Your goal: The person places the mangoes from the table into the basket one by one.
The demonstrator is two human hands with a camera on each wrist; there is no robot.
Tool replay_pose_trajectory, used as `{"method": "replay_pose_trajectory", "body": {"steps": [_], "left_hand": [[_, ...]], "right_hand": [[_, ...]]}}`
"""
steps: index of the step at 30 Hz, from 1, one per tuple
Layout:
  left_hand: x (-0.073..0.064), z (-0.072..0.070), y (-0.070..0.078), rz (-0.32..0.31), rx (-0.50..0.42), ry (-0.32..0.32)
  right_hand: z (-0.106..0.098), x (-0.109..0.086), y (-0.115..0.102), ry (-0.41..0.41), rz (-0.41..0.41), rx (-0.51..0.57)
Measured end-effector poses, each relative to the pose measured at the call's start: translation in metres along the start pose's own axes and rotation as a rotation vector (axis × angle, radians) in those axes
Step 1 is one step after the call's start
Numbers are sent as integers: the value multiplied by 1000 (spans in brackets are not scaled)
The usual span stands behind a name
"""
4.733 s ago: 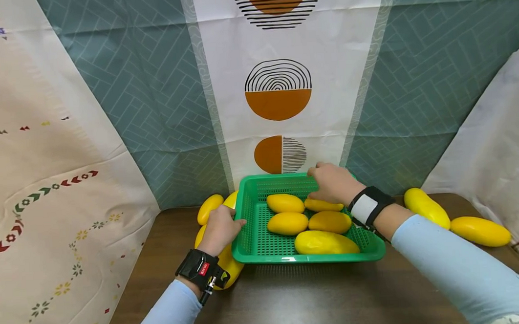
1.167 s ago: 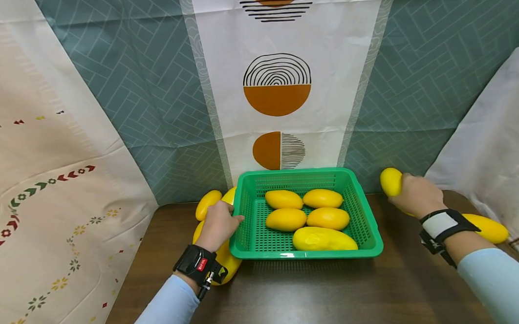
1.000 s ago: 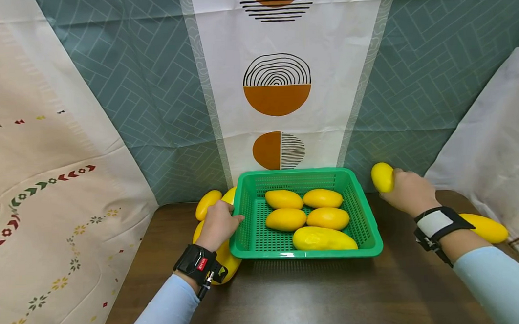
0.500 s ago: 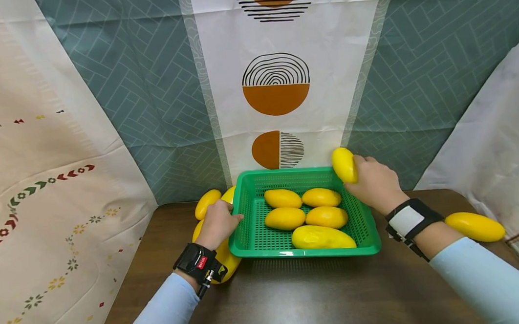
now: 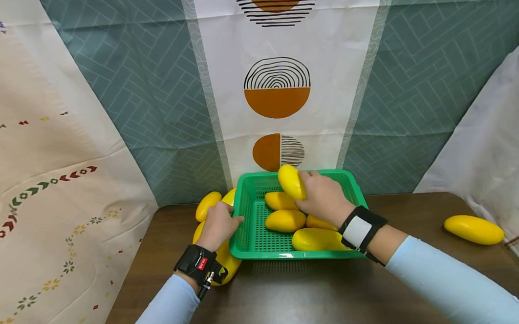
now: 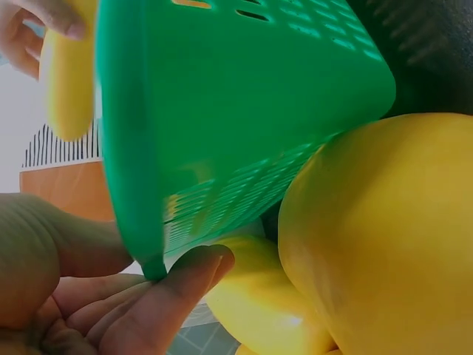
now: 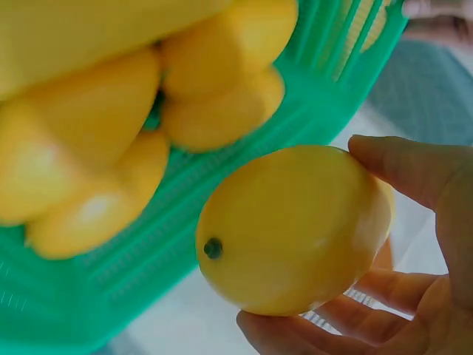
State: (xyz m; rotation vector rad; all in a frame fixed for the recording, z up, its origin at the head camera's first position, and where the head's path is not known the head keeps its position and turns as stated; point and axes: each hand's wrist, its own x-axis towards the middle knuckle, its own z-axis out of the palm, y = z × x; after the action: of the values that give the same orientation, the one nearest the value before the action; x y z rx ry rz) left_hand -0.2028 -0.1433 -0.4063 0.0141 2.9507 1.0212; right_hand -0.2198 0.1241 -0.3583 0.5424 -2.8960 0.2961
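A green plastic basket (image 5: 299,255) with slotted walls stands on the table, several yellow mangoes (image 5: 284,221) lying in it. My left hand (image 5: 219,225) pinches its left rim between thumb and fingers, as the left wrist view shows up close. My right hand (image 5: 323,195) grips another yellow mango (image 5: 291,182) above the basket's back part, held tilted. In the right wrist view, thumb and fingers wrap one end of this mango (image 7: 292,229), and a small dark green stem nub shows at the other. The right hand hides part of the mangoes below.
Left of the basket, several more yellow fruits (image 5: 208,206) lie partly hidden by the left hand. One yellow fruit (image 5: 474,229) lies at the table's right end. A patterned cloth (image 5: 281,151) hangs behind the brown wooden table (image 5: 293,302).
My right hand took a yellow mango from the table's right side and carried it left, over the basket. The left hand stays on the rim.
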Motion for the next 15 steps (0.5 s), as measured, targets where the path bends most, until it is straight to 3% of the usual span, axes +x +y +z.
{"method": "replay_pose_trajectory", "body": {"steps": [7, 15], "left_hand": [[0, 1, -1, 34, 26, -8], [0, -1, 0, 59, 52, -19]], "right_hand": [[16, 2, -32, -69, -99, 23], [27, 2, -53, -192, -191, 18]]}}
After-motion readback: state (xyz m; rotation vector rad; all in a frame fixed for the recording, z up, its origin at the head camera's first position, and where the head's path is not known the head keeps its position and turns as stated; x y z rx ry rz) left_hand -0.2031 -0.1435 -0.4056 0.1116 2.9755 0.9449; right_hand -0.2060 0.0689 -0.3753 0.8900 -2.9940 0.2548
